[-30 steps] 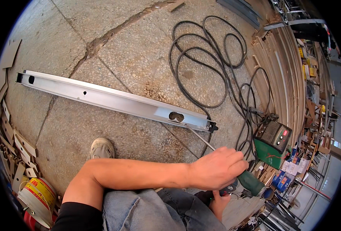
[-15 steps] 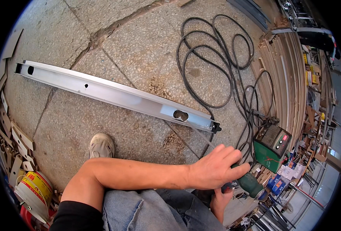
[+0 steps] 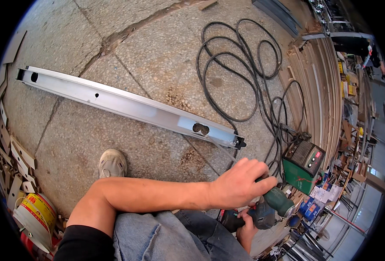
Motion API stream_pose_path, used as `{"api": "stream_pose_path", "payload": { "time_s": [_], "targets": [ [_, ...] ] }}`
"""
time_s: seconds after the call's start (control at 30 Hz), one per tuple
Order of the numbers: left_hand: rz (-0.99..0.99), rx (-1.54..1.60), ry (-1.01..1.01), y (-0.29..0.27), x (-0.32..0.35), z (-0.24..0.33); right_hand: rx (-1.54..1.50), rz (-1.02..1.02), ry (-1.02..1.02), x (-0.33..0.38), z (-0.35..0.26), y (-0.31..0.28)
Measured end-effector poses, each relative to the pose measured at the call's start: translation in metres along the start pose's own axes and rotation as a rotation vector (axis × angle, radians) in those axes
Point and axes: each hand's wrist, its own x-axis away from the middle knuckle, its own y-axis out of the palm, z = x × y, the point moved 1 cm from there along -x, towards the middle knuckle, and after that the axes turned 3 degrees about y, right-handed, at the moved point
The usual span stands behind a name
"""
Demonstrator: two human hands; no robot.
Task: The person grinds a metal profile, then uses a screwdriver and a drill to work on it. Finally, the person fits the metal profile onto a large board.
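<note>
My left hand (image 3: 240, 185) is closed round a green, rounded tool (image 3: 278, 201) with a metallic end pointing down to the right. A thin grey rod (image 3: 223, 151) runs from beside its fingers to the slotted end of a long silver metal profile (image 3: 127, 104), which lies slantwise on the floor. Below, my right hand (image 3: 246, 230) grips a dark cordless power tool (image 3: 262, 215). Its bulky black base (image 3: 230, 219) sits beside my leg, and my left hand partly covers its upper part. The exact kind of both tools is unclear.
Looped black cable (image 3: 233, 65) lies beyond the profile, near a green welder-like box (image 3: 303, 167). Long strips (image 3: 316, 82) are stacked at the right. A yellow-and-white bucket (image 3: 36, 217) and flat offcuts (image 3: 20, 158) stand at the left. My shoe (image 3: 113, 163) rests near the profile.
The dark power tool in my right hand has come further into view beneath my left hand. The green tool has shifted slightly up and left. The whole view has drifted a little.
</note>
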Motion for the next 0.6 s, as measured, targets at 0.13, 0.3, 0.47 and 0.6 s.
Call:
{"api": "stream_pose_path", "payload": {
  "time_s": [0.13,0.3,0.47,0.6],
  "targets": [
    [0.000,-0.013,0.004,-0.002,0.000,0.000,0.046,0.041,-0.058,0.004,-0.010,0.006],
    [-0.001,-0.021,0.023,-0.003,0.000,0.001,0.046,0.013,-0.080,0.004,-0.017,0.004],
    [0.024,-0.014,0.011,-0.005,0.001,0.002,0.025,0.004,-0.113,0.004,-0.011,0.004],
    [0.051,-0.018,0.015,-0.008,0.002,0.003,0.047,-0.009,-0.123,0.006,-0.007,0.000]
  ]
}}
